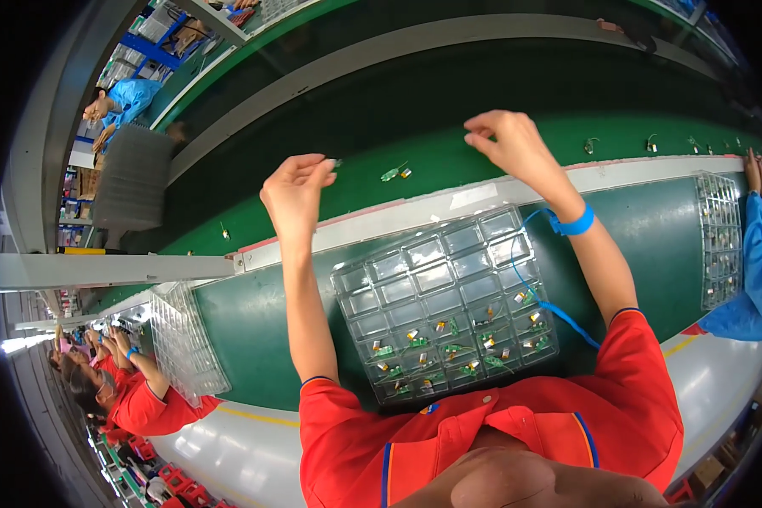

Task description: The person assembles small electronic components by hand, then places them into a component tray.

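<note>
My left hand [294,193] is raised over the green conveyor belt [432,144], its thumb and fingers pinched on a small circuit board [337,163] that barely shows past the fingertips. Farther right, my right hand [512,146] hovers above the belt with curved fingers slightly apart and nothing visible in them. Between the hands, a small green circuit board with wires [390,174] lies on the belt. In front of me is a clear plastic tray [423,302] with square compartments. Its nearer rows hold several small boards with wires; the farther rows show bare plastic.
A blue wrist strap [574,222] with a coiled cord [559,313] crosses the tray's right side. More boards [651,144] lie along the belt at right. Other clear trays [186,339] stand left and right, beside co-workers. A pale rail [474,196] edges the belt.
</note>
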Motion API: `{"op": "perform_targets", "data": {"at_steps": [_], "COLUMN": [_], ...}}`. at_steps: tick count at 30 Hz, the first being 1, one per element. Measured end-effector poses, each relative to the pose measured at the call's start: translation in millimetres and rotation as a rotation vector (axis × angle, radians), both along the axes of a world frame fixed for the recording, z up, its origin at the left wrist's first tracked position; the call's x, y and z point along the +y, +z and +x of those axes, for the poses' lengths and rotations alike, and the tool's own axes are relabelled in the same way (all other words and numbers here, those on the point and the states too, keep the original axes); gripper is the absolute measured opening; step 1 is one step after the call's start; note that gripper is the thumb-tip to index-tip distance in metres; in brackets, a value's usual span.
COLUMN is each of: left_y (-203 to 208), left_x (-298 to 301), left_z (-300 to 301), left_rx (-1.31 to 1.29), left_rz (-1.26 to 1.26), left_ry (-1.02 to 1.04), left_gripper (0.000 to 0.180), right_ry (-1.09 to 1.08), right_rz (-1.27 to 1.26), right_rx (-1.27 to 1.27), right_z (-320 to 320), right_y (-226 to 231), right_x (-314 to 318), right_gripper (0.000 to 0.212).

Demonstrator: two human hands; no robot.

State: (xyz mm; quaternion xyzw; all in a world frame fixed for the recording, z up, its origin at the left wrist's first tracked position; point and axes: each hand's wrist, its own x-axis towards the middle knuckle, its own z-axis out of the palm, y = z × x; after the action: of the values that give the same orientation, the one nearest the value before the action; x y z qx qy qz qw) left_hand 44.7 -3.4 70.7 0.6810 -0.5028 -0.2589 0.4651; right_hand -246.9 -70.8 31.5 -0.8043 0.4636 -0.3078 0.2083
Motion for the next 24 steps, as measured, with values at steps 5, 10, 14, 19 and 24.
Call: {"op": "perform_targets", "data": {"at_steps": [5,10,14,19,24], "left_y": [-24.8,-48.6,-88.9,-82.4,-48.1], "left_x": [-12.2,-8.5,-18.1,-8.8,9.2], "left_z": [42.8,38.1,-11.4,-12.2,-44.2], "left_rx": [-0.319,-0.998,-0.791,-0.590,-0.232], "left_rz": [0.275,0.039,-0.028,-0.044,-0.104], "left_ry": [0.010,0.042,-0.299,-0.337,-0.474], "left_gripper": [0.016,0.022,0.018,0.006,0.012], "right_ry": [0.110,0.150,0.212,0.215,0.234], "right_rz": [-0.105,0.044,0.041,0.046,0.108], "right_rx": [0.090,0.087,0.060,0.007,-0.123], "right_z": [8.7,18.5,28.7,39.6,54.7], "right_y": [-32.7,-17.4,-11.0,-5.9,6.3], "right_x": [3.0,8.9,21.3,32.5,49.9], "right_gripper": [0.026,0.026,0.024,0.023,0.023]}}
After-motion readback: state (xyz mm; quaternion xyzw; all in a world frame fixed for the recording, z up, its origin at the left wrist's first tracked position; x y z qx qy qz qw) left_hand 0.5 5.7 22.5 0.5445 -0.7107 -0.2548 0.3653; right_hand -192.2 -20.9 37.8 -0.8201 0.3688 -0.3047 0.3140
